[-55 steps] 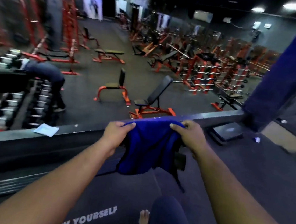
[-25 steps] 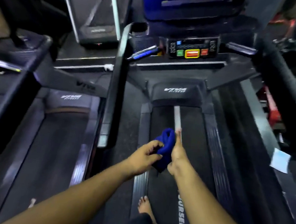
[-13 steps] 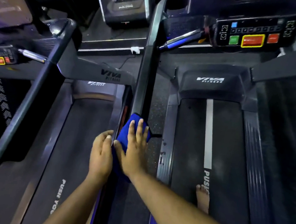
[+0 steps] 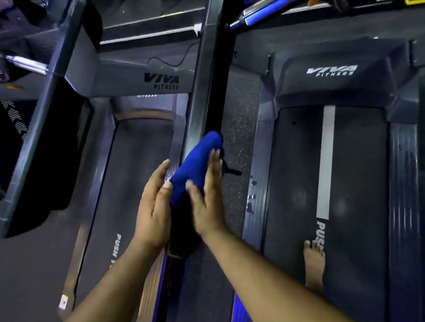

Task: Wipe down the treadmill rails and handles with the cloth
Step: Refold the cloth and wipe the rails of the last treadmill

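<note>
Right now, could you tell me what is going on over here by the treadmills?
A person is wiping a treadmill's long side rail with a blue cloth. The cloth is draped over the rail, and both hands press it from either side with straight fingers: the left hand on the left, the right hand on the right. The person stands barefoot, one foot on the belt of the treadmill to the right. The rail ahead of the cloth is uncovered.

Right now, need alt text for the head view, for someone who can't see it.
Two bare hands, left hand and right hand, press a blue cloth flat-fingered around a dark treadmill side rail that runs away from the camera. A treadmill belt marked VIVA FITNESS lies to the right, with a bare foot on it; a second treadmill sits to the left.
</note>
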### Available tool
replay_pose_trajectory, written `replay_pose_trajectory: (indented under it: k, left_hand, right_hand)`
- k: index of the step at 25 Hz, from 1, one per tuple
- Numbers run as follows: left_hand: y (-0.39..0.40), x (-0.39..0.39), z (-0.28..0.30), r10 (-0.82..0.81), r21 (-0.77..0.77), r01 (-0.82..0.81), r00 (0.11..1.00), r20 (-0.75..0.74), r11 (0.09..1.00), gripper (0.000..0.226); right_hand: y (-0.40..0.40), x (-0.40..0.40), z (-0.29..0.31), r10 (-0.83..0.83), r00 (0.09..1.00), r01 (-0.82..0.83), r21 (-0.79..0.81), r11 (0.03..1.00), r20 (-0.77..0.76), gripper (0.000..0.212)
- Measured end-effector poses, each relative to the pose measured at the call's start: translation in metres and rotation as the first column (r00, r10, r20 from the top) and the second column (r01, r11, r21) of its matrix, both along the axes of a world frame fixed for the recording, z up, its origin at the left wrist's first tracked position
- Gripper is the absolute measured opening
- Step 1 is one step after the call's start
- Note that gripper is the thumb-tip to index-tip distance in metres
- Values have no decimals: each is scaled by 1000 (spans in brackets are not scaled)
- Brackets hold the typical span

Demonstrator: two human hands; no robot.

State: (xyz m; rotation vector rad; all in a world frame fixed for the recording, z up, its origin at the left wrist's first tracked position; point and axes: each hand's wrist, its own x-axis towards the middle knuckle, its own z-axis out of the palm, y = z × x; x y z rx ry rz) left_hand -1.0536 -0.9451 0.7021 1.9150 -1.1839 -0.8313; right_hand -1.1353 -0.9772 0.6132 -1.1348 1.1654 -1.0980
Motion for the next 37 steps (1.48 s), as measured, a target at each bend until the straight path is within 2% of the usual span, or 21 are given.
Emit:
replay_pose_trajectory:
  k: [3, 5, 7, 9, 12, 14, 16, 18, 20, 22, 24, 27, 30, 32, 34, 37]
  left_hand:
    - [-16, 1, -2, -38, 10, 37, 997, 67, 999, 51]
    - [-26, -2, -4, -48, 42, 45, 996, 70, 998, 54]
    - [-35, -7, -8, -65, 71, 60, 996, 57, 996, 56]
    - [-56, -13, -10, -80, 75, 79, 997, 12, 994, 56]
    - [-103, -14, -11, -64, 22, 65, 998, -26, 998, 63]
    - [-131, -16, -12, -76, 24, 75, 997, 13, 997, 70]
    - [-139, -21, -16, -166, 14, 166, 974, 154, 986, 70]
    - [-138, -22, -25, -232, -56, 254, 938, 259, 966, 67]
    - [-140, -17, -30, -214, -106, 240, 953, 217, 965, 66]
    - [-147, -14, -31, -179, -77, 190, 975, 134, 979, 66]
    - [-146, -15, -31, -209, -9, 215, 958, 197, 977, 70]
    - [-144, -22, -28, -251, 62, 243, 930, 270, 968, 75]
    - [-148, -22, -23, -266, 29, 268, 928, 259, 963, 73]
    - [-149, -22, -20, -262, 52, 258, 929, 261, 965, 73]
    - [-149, -24, -21, -262, 91, 247, 930, 258, 965, 75]
    - [-148, -24, -22, -268, 88, 253, 926, 265, 963, 75]
  right_hand:
    - [-63, 5, -10, -135, 969, 93, 203, 975, 207, 71]
    - [-33, 7, -15, -168, 941, 84, 279, 957, 293, 64]
    - [14, 3, -3, -112, 941, 23, 270, 963, 319, 60]
    - [-3, -2, 4, -85, 957, 21, 224, 974, 279, 63]
    - [-118, -3, 18, -74, 996, 66, 172, 983, 39, 91]
    - [-150, -5, 13, -74, 996, 68, 118, 991, 48, 87]
    - [-117, -9, 1, -56, 983, 37, 112, 993, 176, 69]
    - [-80, -15, -3, -20, 966, -12, 121, 993, 259, 67]
    - [-106, -13, 0, 11, 982, -23, 63, 998, 188, 69]
    - [-173, -7, 8, 31, 998, -33, 41, 999, 49, 81]
    - [-228, -7, 11, 32, 999, -32, 22, 999, -10, 84]
    - [-228, -11, -1, 27, 999, -27, 4, 1000, 27, 74]
    - [-194, -15, 3, 98, 995, -95, -105, 990, 23, 68]
    - [-224, -14, 10, 108, 986, -125, -147, 981, -124, 75]
    - [-275, -13, 20, 86, 969, -115, -117, 986, -231, 87]
    - [-275, -13, 14, 23, 995, -28, -58, 998, -94, 92]
